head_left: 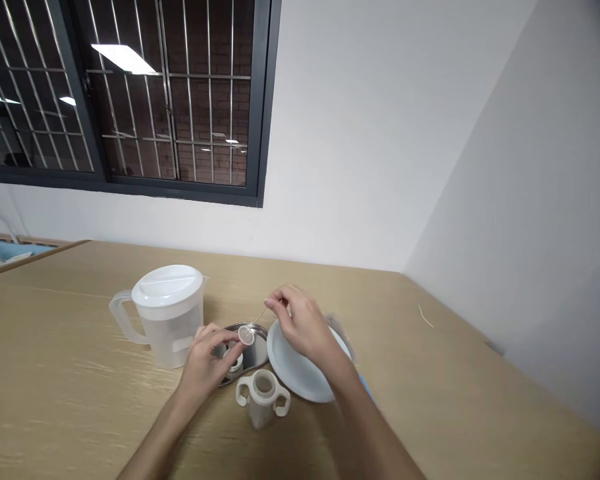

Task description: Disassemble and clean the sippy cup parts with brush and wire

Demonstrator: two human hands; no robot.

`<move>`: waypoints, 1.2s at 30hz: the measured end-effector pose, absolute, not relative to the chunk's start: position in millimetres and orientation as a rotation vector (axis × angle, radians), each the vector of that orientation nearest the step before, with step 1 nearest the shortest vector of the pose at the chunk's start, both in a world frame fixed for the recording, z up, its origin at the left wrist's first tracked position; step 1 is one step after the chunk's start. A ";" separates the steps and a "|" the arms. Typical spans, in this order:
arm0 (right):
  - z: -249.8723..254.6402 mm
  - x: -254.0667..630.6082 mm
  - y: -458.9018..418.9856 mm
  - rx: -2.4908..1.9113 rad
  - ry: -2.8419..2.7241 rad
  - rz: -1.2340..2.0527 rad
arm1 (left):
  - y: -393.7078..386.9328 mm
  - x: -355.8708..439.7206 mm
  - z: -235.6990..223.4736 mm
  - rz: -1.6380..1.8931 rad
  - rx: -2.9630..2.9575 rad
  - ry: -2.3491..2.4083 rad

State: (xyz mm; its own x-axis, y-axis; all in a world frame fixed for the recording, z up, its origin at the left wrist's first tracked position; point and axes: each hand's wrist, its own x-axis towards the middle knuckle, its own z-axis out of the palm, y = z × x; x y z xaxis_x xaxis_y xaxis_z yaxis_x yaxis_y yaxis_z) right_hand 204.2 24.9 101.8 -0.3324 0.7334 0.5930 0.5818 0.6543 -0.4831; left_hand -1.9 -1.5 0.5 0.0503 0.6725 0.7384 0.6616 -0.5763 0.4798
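Between the thumb and fingers of my left hand (209, 357) is a small round whitish cap (246, 335), its round face turned up. My right hand (297, 320) pinches a thin pale stick (261, 315). The stick's lower end reaches to the face of the cap; what its tip looks like is too small to tell. Beneath my left fingers, a white ring-shaped lid (237, 365) lies on a shiny metal tray (257, 353). Close in front stands a lidless clear cup with two white handles (263, 400). A pale blue plate (297, 373) is partly covered by my right forearm.
A white lidded pitcher (167, 317) stands at the left, its handle pointing left. Another thin pale strip (425, 316) lies on the wooden table (455, 380) at the right. Behind are a wall and a barred window (180, 93). A blue container (15, 250) shows at far left.
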 end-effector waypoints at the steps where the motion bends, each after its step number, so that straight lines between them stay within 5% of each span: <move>1: 104.5 208.9 24.7 -1.027 -2.028 0.225 | -2.0 -1.5 0.9 1.602 2.265 1.431; 24: 142.7 332.9 13.8 -1.208 -1.350 0.136 | 2.3 -1.8 6.9 1.556 1.892 1.402; 29: 145.7 338.9 11.0 -1.171 -1.326 0.174 | 27.6 9.1 0.9 1.404 1.637 1.364; 36: 149.7 346.5 6.2 -1.141 -1.314 0.203 | 60.5 15.3 4.3 1.026 2.006 1.250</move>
State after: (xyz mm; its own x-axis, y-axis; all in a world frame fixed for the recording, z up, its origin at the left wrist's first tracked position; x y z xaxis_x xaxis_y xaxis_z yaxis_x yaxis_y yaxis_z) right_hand 346.5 6.2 149.7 0.3200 0.6906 0.6487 0.4624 0.4837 -0.7431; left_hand 15.3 60.5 4.3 0.2734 0.9098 0.3123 0.4836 -0.4107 0.7729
